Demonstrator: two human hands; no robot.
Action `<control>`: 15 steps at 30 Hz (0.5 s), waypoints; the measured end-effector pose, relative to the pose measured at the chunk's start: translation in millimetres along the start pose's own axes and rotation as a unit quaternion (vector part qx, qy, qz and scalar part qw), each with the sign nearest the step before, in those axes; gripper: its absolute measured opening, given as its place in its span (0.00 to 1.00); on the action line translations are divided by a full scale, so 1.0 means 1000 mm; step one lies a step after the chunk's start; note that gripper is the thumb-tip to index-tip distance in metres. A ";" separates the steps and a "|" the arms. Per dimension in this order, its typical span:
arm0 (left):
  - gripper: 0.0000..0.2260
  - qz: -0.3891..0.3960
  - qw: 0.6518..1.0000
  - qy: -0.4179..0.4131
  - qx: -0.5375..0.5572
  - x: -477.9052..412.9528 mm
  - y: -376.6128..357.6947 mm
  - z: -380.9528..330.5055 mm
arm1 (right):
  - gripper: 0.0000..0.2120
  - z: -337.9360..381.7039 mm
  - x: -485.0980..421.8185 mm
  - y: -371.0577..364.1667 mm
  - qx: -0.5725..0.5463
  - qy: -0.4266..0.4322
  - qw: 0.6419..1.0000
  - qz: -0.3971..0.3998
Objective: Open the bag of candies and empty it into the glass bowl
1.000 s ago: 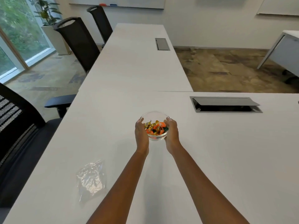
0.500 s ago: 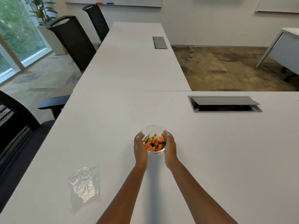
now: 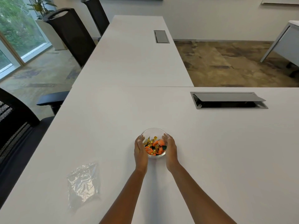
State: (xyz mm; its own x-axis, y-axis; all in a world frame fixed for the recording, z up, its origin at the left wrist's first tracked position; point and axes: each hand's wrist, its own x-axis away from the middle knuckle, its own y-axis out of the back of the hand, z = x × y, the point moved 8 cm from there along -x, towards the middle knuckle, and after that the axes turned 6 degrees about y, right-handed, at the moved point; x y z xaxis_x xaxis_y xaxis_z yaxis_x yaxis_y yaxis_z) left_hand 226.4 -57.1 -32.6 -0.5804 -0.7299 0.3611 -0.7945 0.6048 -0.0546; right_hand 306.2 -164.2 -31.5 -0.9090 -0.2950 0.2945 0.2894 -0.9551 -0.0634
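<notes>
A small glass bowl [image 3: 152, 133] sits on the white table [image 3: 210, 151] in front of me. It holds wrapped candies [image 3: 154, 146] in orange, gold and dark green. My left hand [image 3: 140, 151] cups the bowl's left side and my right hand [image 3: 171, 150] cups its right side, fingers curved around the glass. The clear plastic bag [image 3: 83, 181] lies flat and crumpled on the table to the lower left, apart from both hands, with no candy visible in it.
An open cable hatch [image 3: 228, 100] is set into the table at the right. A second long table [image 3: 134, 50] extends ahead with another hatch [image 3: 161, 36]. Black office chairs [image 3: 14, 126] line the left side.
Both hands have brought the bowl nearer to me and lower, down to the table surface. The bag has stayed where it lay.
</notes>
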 end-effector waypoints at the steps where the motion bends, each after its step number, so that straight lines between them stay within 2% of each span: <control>1: 0.16 0.001 1.000 -0.003 0.001 0.000 0.000 0.000 | 0.18 -0.001 0.000 0.001 0.001 0.002 1.000 0.001; 11: 0.17 0.012 1.000 -0.015 -0.007 0.003 0.002 0.000 | 0.19 0.000 0.000 0.004 0.033 0.013 0.999 0.005; 15: 0.19 -0.032 0.996 -0.025 -0.078 0.003 0.020 0.006 | 0.20 -0.001 0.004 0.023 0.107 0.034 0.993 -0.035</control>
State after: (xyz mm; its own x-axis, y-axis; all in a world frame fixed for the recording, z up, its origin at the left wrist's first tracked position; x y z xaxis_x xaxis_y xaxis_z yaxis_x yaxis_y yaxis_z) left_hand 207.4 -48.7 -38.0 -0.5403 -0.7815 0.3120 -0.7953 0.5954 0.1142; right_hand 309.3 -187.5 -33.1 -0.9448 -0.2367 0.2264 0.2759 -0.9476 0.1609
